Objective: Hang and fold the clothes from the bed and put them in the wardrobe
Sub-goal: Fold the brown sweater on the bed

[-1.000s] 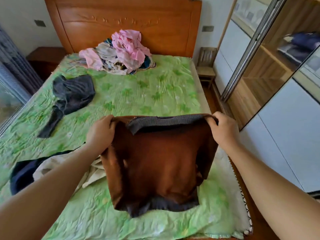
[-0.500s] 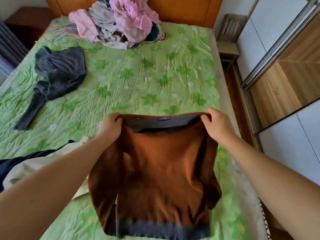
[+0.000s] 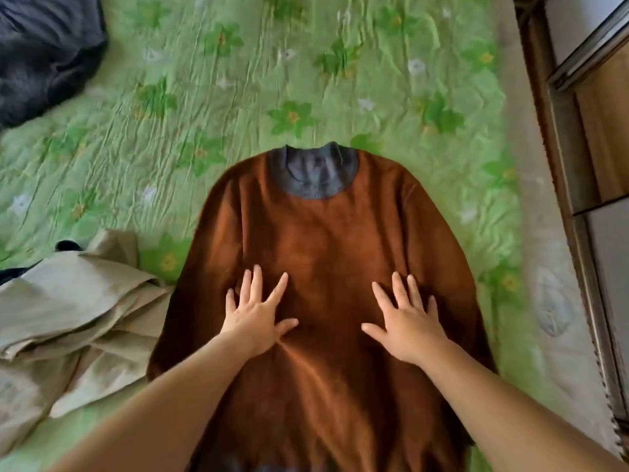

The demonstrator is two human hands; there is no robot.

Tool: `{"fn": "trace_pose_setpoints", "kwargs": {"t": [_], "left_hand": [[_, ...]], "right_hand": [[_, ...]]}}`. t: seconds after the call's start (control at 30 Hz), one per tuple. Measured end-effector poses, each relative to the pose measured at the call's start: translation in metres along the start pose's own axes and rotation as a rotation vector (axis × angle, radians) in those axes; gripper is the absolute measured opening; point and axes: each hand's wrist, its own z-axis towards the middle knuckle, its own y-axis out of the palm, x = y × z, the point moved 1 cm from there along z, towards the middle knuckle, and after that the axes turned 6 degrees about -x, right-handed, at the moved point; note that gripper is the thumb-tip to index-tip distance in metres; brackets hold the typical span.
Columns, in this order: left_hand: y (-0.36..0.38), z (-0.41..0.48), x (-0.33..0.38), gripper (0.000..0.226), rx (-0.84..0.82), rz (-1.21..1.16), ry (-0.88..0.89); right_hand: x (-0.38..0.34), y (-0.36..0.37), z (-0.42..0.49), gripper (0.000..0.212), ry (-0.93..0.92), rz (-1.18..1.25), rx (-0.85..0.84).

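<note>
The brown sweater is recorded as soft, matt cloth with a velvety nap; its collar is of grey ribbed knit. The bed cover is noted as thin green printed cloth, finely crinkled, slightly sheened. The beige garment is seen as smooth, matt woven cloth, the dark grey garment as soft and matt. The wardrobe panel is wood-grained, its rail metallic.

Your left hand lies palm down, fingers straight and spread, thumb angled out to the right. Your right hand mirrors it, flat, fingers splayed, thumb pointing toward the other hand. The two sit side by side, apart. Your bare left forearm and right forearm reach in from the lower corners.
</note>
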Motion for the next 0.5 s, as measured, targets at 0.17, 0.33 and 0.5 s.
{"fn": "trace_pose_setpoints", "kwargs": {"t": [0.17,0.33,0.5], "left_hand": [[0.04,0.034,-0.008,0.095,0.016,0.094,0.005],[0.052,0.04,-0.012,0.094,0.135,0.107,0.016],[0.082,-0.007,-0.012,0.071,0.392,-0.044,0.101]], "right_hand": [[0.01,0.05,0.036,0.097,0.041,-0.118,0.076],[0.012,0.059,0.042,0.099,0.038,-0.136,0.176],[0.006,0.078,0.003,0.085,-0.012,-0.119,0.446]]}}
